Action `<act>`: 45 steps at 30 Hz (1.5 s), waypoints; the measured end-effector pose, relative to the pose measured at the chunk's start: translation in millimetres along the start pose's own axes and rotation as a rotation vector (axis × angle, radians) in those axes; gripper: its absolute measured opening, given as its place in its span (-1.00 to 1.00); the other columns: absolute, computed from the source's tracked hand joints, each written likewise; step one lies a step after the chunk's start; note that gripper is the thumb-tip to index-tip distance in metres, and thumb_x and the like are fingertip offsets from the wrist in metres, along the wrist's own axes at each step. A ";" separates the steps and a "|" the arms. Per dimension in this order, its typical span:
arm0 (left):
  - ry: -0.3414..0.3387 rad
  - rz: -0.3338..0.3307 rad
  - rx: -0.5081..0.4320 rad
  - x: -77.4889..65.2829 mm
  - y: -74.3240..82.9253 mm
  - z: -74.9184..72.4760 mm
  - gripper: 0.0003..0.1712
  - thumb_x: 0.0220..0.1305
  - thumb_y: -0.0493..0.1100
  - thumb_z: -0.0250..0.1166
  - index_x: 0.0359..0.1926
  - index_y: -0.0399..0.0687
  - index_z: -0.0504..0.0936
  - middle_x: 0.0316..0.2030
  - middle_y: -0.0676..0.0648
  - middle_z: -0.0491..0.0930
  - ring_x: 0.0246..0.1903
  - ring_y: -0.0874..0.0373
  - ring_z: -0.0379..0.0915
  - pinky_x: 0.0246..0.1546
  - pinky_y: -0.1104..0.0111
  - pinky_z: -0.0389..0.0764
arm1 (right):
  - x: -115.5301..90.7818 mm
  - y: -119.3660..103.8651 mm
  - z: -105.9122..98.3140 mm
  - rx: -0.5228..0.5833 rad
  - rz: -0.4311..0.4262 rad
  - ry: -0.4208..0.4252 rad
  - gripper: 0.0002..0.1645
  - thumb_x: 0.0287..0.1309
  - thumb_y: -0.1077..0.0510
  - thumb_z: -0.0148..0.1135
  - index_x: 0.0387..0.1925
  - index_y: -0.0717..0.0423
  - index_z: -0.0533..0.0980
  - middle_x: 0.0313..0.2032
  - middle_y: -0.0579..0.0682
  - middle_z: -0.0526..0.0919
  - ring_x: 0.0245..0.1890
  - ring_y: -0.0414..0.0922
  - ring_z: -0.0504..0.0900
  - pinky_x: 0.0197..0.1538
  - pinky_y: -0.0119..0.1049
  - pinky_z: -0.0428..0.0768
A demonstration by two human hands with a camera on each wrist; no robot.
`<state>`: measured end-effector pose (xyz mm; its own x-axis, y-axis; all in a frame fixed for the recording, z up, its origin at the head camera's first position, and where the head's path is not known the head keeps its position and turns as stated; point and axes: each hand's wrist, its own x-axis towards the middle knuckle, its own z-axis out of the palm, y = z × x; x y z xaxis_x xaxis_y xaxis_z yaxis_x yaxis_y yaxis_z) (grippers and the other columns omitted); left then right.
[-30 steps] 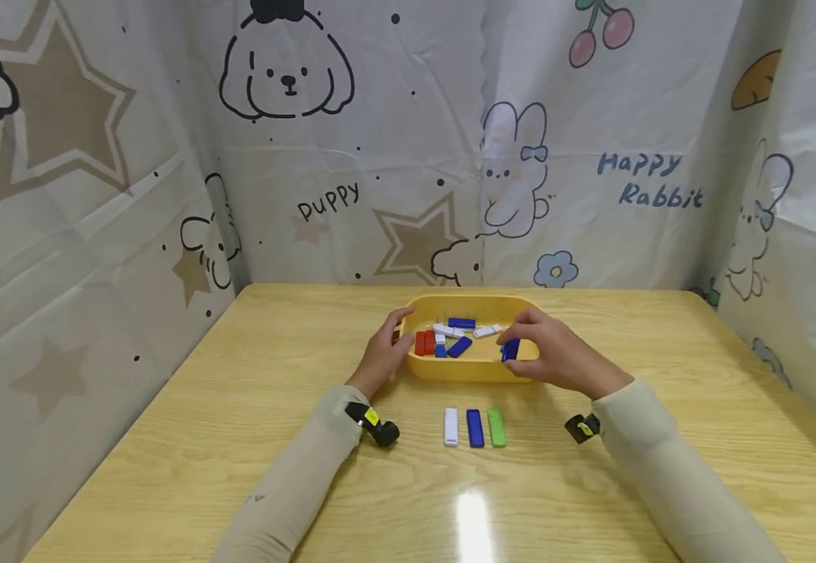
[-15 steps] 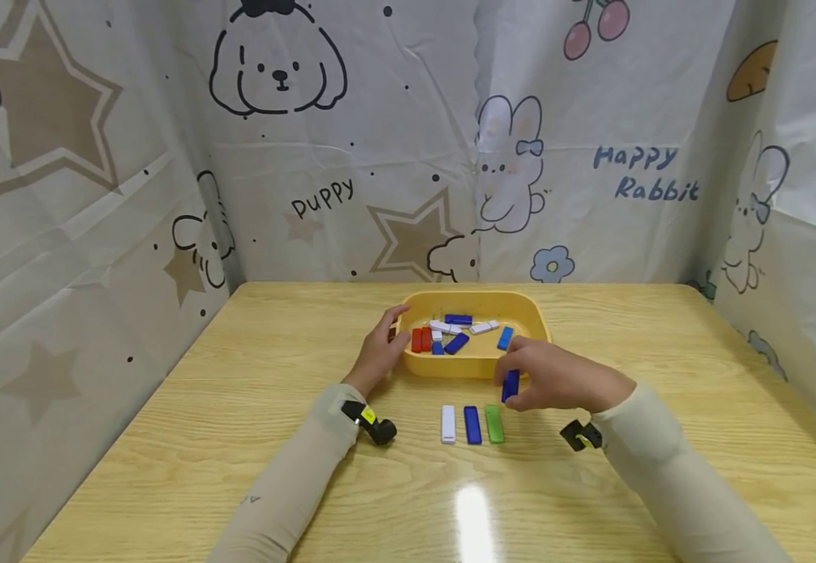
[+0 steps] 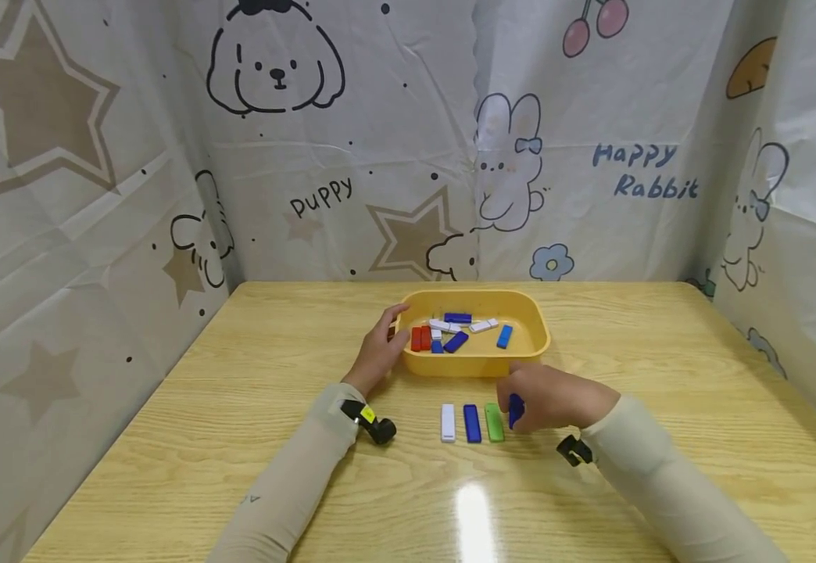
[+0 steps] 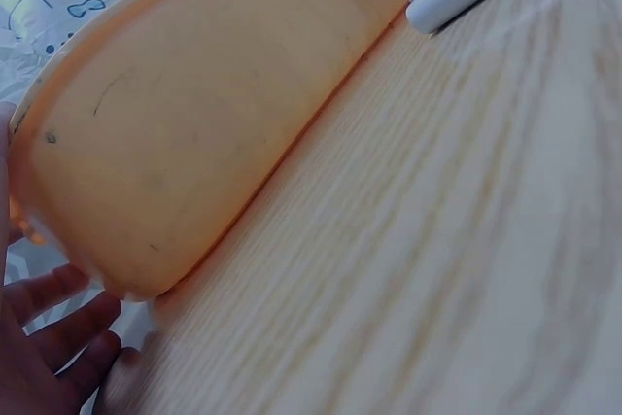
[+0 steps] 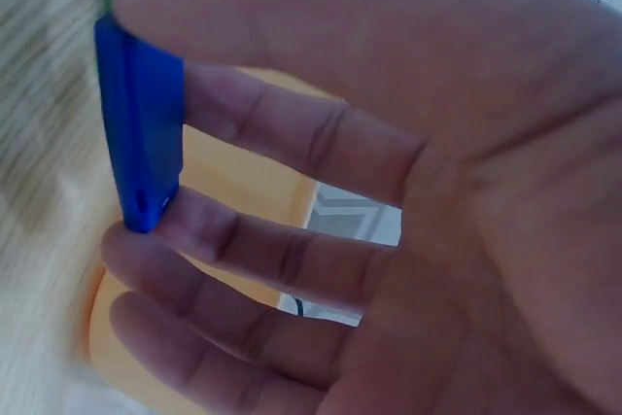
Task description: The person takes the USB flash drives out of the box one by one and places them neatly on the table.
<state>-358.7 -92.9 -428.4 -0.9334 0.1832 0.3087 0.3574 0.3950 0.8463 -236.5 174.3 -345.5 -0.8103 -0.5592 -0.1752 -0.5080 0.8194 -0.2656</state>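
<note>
My right hand pinches a blue USB stick between thumb and fingers, just right of the green USB stick. In the right wrist view the blue stick's upper end overlaps the green one beneath my thumb. To the left of the green stick lie a dark blue USB stick and a white USB stick, set side by side. My left hand holds the left end of the yellow plastic box, with thumb and forefinger at its rim and the other fingers against its outside.
Inside the box are red sticks, white sticks, dark blue sticks and a lighter blue stick. A patterned white curtain surrounds the wooden table at the back and sides.
My right hand has carried the blue stick from inside the box over its front wall, down toward the table right of the green stick. The left hand keeps its place at the box.
</note>
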 end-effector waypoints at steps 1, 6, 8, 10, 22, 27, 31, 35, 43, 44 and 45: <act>0.000 -0.001 0.000 -0.2 0.3 -0.3 -0.45 0.37 -0.17 0.02 0.36 0.17 0.26 0.40 -0.04 0.19 0.31 -0.05 0.21 0.29 0.13 0.28 | 0.5 0.4 1.0 -0.008 0.002 0.000 -0.75 -0.14 0.22 0.49 -0.40 -0.04 0.57 -0.33 -0.11 0.45 -0.34 -0.13 0.41 -0.21 -0.22 0.48; -0.009 -0.005 -0.005 -0.7 1.4 -1.1 -0.45 0.37 -0.16 0.02 0.36 0.15 0.25 0.40 -0.04 0.18 0.32 -0.03 0.20 0.29 0.14 0.28 | 2.0 0.3 4.6 -0.022 0.039 -0.012 -0.61 -0.20 0.26 0.49 -0.27 0.03 0.51 -0.28 -0.04 0.48 -0.35 -0.09 0.39 -0.25 -0.20 0.44; -0.012 -0.005 -0.006 -0.8 1.2 -1.2 -0.45 0.37 -0.16 0.02 0.37 0.15 0.25 0.40 -0.05 0.18 0.32 -0.04 0.21 0.29 0.13 0.28 | 1.9 -0.5 5.5 -0.012 0.057 -0.023 -0.54 -0.21 0.29 0.48 -0.20 0.05 0.48 -0.25 -0.02 0.48 -0.34 -0.07 0.38 -0.26 -0.19 0.42; -0.011 -0.005 -0.006 -0.5 1.1 -0.9 -0.45 0.37 -0.16 0.02 0.37 0.15 0.25 0.40 -0.05 0.19 0.32 -0.04 0.21 0.29 0.13 0.28 | 1.6 -1.4 5.7 -0.003 0.070 -0.032 -0.49 -0.20 0.30 0.47 -0.15 0.05 0.46 -0.23 -0.02 0.49 -0.33 -0.06 0.38 -0.25 -0.18 0.42; 0.001 -0.009 0.006 -0.2 -0.1 0.9 -0.45 0.37 -0.16 0.03 0.37 0.16 0.26 0.39 -0.05 0.21 0.30 -0.03 0.23 0.28 0.15 0.29 | 4.1 -2.6 9.1 0.038 0.092 -0.075 -0.44 -0.19 0.31 0.49 -0.11 0.00 0.43 -0.13 -0.05 0.52 -0.26 -0.09 0.41 -0.15 -0.17 0.47; 0.005 -0.005 0.007 -0.7 0.2 0.3 -0.45 0.36 -0.15 0.03 0.36 0.16 0.27 0.38 -0.06 0.21 0.30 -0.05 0.24 0.28 0.13 0.30 | 5.9 -2.0 10.3 0.044 0.095 -0.087 -0.42 -0.20 0.31 0.49 -0.11 -0.02 0.42 -0.16 -0.05 0.50 -0.26 -0.08 0.40 -0.16 -0.17 0.45; 0.003 -0.005 0.003 -0.7 -0.7 -0.1 -0.44 0.36 -0.14 0.03 0.37 0.15 0.26 0.38 -0.06 0.21 0.30 -0.05 0.23 0.28 0.13 0.30 | 6.9 -2.0 11.0 0.041 0.103 -0.094 -0.39 -0.19 0.28 0.50 -0.06 -0.02 0.42 -0.10 -0.06 0.52 -0.23 -0.09 0.42 -0.11 -0.16 0.48; 0.000 -0.012 0.002 -0.8 -0.9 0.0 -0.44 0.37 -0.15 0.03 0.37 0.16 0.26 0.39 -0.04 0.20 0.32 -0.03 0.21 0.29 0.14 0.29 | 7.6 -2.5 12.0 0.045 0.118 -0.100 -0.38 -0.18 0.26 0.51 -0.03 -0.05 0.43 -0.05 -0.07 0.52 -0.21 -0.10 0.42 -0.07 -0.15 0.49; -0.006 -0.015 0.000 0.1 -1.1 -0.2 -0.44 0.37 -0.14 0.03 0.37 0.18 0.25 0.40 -0.05 0.19 0.31 -0.04 0.22 0.28 0.13 0.30 | 8.1 -3.7 12.1 0.050 0.141 -0.110 -0.37 -0.17 0.25 0.52 -0.01 -0.10 0.45 -0.05 -0.09 0.50 -0.19 -0.09 0.42 -0.06 -0.13 0.51; -0.006 -0.014 -0.001 0.2 -1.3 -0.2 -0.44 0.37 -0.14 0.03 0.37 0.18 0.25 0.40 -0.04 0.19 0.31 -0.04 0.21 0.28 0.13 0.30 | 8.2 -3.6 12.1 0.050 0.140 -0.111 -0.37 -0.17 0.25 0.51 -0.01 -0.09 0.45 -0.05 -0.09 0.50 -0.19 -0.09 0.42 -0.06 -0.13 0.51; -0.006 -0.013 0.001 0.3 -1.5 -0.2 -0.44 0.37 -0.15 0.03 0.37 0.17 0.25 0.40 -0.04 0.19 0.32 -0.04 0.21 0.28 0.13 0.30 | 8.2 -3.5 12.1 0.051 0.140 -0.113 -0.37 -0.17 0.26 0.51 -0.01 -0.09 0.45 -0.05 -0.09 0.50 -0.19 -0.09 0.42 -0.07 -0.14 0.51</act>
<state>-359.5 -93.6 -429.5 -0.9376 0.1839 0.2951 0.3456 0.3985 0.8496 -237.8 165.4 -357.5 -0.8327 -0.4533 -0.3180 -0.3751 0.8843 -0.2781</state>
